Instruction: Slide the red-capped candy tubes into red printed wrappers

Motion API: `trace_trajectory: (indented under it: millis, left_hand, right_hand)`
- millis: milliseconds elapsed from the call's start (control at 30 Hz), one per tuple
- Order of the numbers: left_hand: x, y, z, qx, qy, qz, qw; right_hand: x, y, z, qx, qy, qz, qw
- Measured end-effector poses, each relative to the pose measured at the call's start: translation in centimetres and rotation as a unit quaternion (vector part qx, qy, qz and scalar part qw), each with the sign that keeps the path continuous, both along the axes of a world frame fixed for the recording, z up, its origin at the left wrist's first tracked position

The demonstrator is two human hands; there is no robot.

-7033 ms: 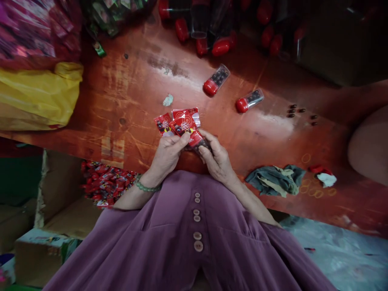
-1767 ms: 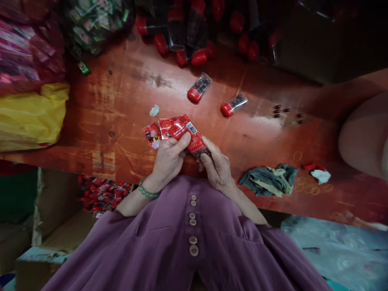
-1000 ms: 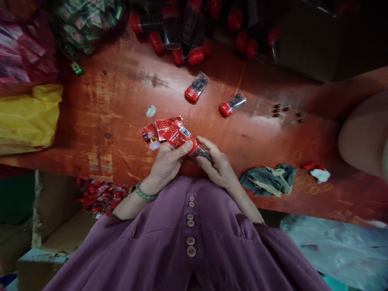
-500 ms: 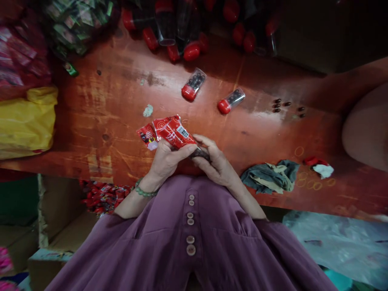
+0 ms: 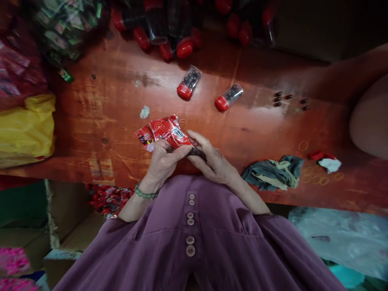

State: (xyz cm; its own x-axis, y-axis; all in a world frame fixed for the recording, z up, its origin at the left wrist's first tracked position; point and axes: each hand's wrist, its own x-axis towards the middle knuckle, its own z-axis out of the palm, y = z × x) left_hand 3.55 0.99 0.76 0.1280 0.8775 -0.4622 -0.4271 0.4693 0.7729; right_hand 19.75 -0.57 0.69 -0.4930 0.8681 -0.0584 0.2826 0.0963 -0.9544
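Note:
Between my two hands is a red printed wrapper [image 5: 165, 128] with a white barcode label. My left hand [image 5: 165, 161], with a green bead bracelet on the wrist, pinches the wrapper near its lower right end. My right hand [image 5: 210, 159] has its fingers round a dark-filled clear tube [image 5: 197, 152] at the wrapper's right end; the fingers hide much of the tube. Another red printed piece [image 5: 144, 136] shows at the wrapper's left. Beyond the hands, two clear capsules with red caps and dark balls lie on the table, one at centre [image 5: 189, 83] and one farther right [image 5: 228, 97].
Red-capped containers [image 5: 184, 47] crowd the back. Green packets [image 5: 71, 24] and a yellow bag [image 5: 27, 131] are left. Several dark balls [image 5: 278, 99], a grey cloth [image 5: 274, 173] and rubber bands [image 5: 307, 175] lie right. Below left, an open carton [image 5: 54, 214] stands near red packets [image 5: 110, 198].
The view has shifted slightly, moving the capsules left and the cloth right in the picture. Both hands keep their hold, with the wrapper and tube in nearly the same pose.

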Motion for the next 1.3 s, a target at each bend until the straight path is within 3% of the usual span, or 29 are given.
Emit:
trace_trajectory:
  millis: [333,500,700,867,1033,1300]
  left_hand:
    - [0.9,-0.4,0.5,-0.018,0.001,0.051,0.999]
    - [0.8,-0.4,0.5,-0.02,0.018,0.069,0.997]
    - [1.0,-1.1,0.7,0.001,0.0,0.035,0.999]
    - [0.6,-1.8,1.0,0.005,-0.004,0.065,0.998]
    - [0.4,-2.6,0.6,0.066,-0.013,0.072,0.995]
    - [-0.1,-3.0,1.4,0.135,0.048,-0.01,0.99]
  right_hand:
    - [-0.6,0.0,-1.1,0.087,0.007,-0.058,0.994]
    - [-0.6,-0.2,-0.6,0.069,-0.018,-0.052,0.996]
    - [-1.4,-0.9,0.3,-0.003,0.012,-0.106,0.994]
    - [-1.5,-1.6,0.1,0.053,0.001,-0.075,0.996]
    - [-1.4,-2.1,0.1,0.149,-0.03,-0.026,0.988]
    - [-1.2,-3.2,1.5,0.074,0.025,-0.008,0.997]
